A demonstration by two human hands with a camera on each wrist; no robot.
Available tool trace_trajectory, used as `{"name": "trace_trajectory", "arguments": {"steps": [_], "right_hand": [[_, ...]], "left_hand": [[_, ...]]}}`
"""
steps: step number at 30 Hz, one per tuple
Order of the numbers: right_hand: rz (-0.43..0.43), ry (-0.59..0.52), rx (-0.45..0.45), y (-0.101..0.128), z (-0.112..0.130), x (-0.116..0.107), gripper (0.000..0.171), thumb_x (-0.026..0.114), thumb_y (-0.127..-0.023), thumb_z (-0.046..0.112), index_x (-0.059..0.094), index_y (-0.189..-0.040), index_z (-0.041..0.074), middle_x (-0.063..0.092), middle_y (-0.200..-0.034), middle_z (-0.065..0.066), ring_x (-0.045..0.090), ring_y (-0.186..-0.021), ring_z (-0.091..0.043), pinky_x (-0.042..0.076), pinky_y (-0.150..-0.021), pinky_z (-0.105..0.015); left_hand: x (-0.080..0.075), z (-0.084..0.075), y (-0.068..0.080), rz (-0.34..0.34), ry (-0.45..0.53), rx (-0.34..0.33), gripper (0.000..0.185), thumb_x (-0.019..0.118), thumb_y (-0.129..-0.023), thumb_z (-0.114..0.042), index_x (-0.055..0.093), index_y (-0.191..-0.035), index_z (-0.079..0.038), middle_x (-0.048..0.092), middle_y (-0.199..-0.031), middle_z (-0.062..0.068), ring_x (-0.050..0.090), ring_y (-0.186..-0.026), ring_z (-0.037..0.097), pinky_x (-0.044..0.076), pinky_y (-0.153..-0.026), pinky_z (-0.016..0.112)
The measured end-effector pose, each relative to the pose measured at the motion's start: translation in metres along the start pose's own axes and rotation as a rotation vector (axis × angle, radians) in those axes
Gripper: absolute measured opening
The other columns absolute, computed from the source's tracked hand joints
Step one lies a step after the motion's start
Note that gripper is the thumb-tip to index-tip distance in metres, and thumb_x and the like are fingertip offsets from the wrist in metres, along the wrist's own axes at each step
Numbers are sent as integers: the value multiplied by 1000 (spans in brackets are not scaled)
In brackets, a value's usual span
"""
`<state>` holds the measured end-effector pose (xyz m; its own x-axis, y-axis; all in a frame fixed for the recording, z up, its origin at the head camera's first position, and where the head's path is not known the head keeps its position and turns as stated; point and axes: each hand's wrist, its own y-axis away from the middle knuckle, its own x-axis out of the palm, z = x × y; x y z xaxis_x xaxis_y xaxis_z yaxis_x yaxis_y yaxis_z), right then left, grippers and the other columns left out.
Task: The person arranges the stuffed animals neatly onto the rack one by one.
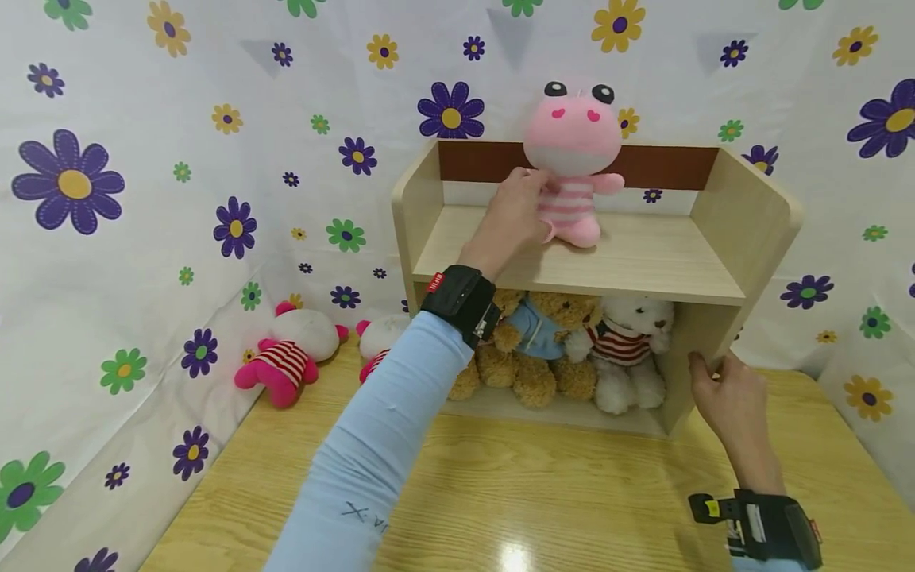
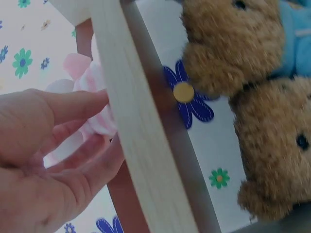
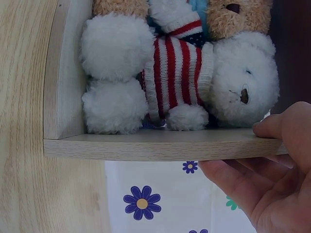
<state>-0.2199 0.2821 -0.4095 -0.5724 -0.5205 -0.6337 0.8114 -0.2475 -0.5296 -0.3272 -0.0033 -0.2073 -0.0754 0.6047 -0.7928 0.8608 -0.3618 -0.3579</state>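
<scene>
From the head camera, we judge the step in hand to be setting the pink plush toy (image 1: 573, 163) upright on the top board of the wooden shelf (image 1: 743, 230). It sits near the middle of that board, close to the back rail, head above the rail. Our left hand (image 1: 513, 216) has its fingers closed on the toy's striped body at its left side. Our right hand (image 1: 725, 393) clasps the front edge of the shelf's right side panel, low down near the tabletop (image 1: 543, 492), thumb toward the inside. The next move, as we see it, calls for easing the left fingers off without tipping the toy, while the right hand keeps the shelf from shifting. The toy has a pale pink head, two black eyes on top, heart-shaped cheeks, a pink-and-white striped shirt and short pink limbs; it looks soft and light.

At the left wrist, our fingers (image 2: 58, 114) pinch pink-and-white fabric just behind the board's front edge (image 2: 141, 131); a brown bear (image 2: 277, 160) crowds the compartment below.

At the right wrist, the thumb (image 3: 286, 124) rests on the inner face of the side panel (image 3: 160, 144) and the fingers (image 3: 238, 179) wrap its outer face. A white bear in a red-striped jumper (image 3: 180, 77) lies against the panel.
</scene>
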Motion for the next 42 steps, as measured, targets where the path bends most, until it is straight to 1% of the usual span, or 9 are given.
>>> {"name": "trace_trajectory", "arguments": {"steps": [7, 11, 15, 22, 26, 30, 32, 37, 42], "right_hand": [[-17, -5, -13, 1, 1, 4, 32, 58, -99, 16, 68, -103, -13, 70, -85, -38, 53, -46, -22, 31, -38, -27], [-18, -9, -8, 0, 3, 5, 31, 58, -99, 16, 68, -102, -13, 70, -88, -38, 57, -49, -26, 33, -39, -28], [-19, -10, -14, -3, 5, 8, 30, 58, -99, 16, 68, -98, -12, 70, -85, -37, 56, -49, -26, 33, -40, -29], [-2, -31, -4, -2, 5, 9, 30, 57, -100, 16, 68, -101, -12, 70, -85, -36, 59, -49, -25, 34, -39, -25], [6, -32, 10, -1, 5, 8, 30, 57, -100, 18, 68, -98, -10, 70, -83, -35, 55, -47, -21, 33, -39, -27], [13, -22, 32, 0, 3, 4, 30, 56, -101, 20, 66, -92, -7, 69, -76, -31, 42, -41, -10, 30, -38, -27], [12, -16, 39, 0, 1, 3, 31, 56, -101, 20, 65, -87, -6, 69, -74, -29, 38, -40, -6, 29, -38, -27], [-7, -6, 24, 1, -1, 2, 30, 57, -101, 19, 64, -85, -6, 69, -75, -30, 38, -40, -5, 29, -37, -26], [-22, 9, -3, 0, -2, 3, 28, 58, -100, 17, 67, -92, -9, 70, -78, -33, 40, -42, -10, 29, -38, -26]], "left_hand": [[15, -22, -9, 224, -123, 58, 65, 59, -101, -15, 34, -161, -23, 41, -163, -1, 41, -148, 16, 35, -119, 27], [22, -32, -11, 325, -168, 173, 67, 55, -103, -21, 26, -163, -27, 31, -168, -3, 42, -148, 19, 35, -119, 30], [27, -38, -12, 338, -220, 257, 61, 48, -106, -22, 27, -163, -25, 28, -170, -2, 42, -147, 20, 36, -119, 30], [39, -50, -18, 421, -175, 217, 69, 50, -104, -21, 18, -165, -18, -4, -174, 8, 36, -151, 17, 30, -119, 21], [41, -53, -17, 357, -148, 316, 62, 51, -103, -19, 32, -162, -22, 15, -173, 0, 39, -147, 13, 30, -116, 17], [40, -57, -13, 267, -160, 365, 40, 51, -104, -17, 59, -143, -17, 57, -146, 1, 52, -129, 13, 38, -106, 17], [39, -59, -10, 289, -169, 339, 33, 52, -103, -20, 64, -133, -13, 63, -126, 1, 54, -113, 13, 40, -95, 18], [43, -64, -7, 366, -187, 392, 26, 55, -102, -19, 67, -124, -11, 46, -86, -2, 42, -83, 12, 31, -77, 20], [48, -66, -6, 414, -228, 368, 39, 54, -105, -30, 59, -142, -17, 42, -85, -3, 42, -79, 10, 35, -77, 20]]}}
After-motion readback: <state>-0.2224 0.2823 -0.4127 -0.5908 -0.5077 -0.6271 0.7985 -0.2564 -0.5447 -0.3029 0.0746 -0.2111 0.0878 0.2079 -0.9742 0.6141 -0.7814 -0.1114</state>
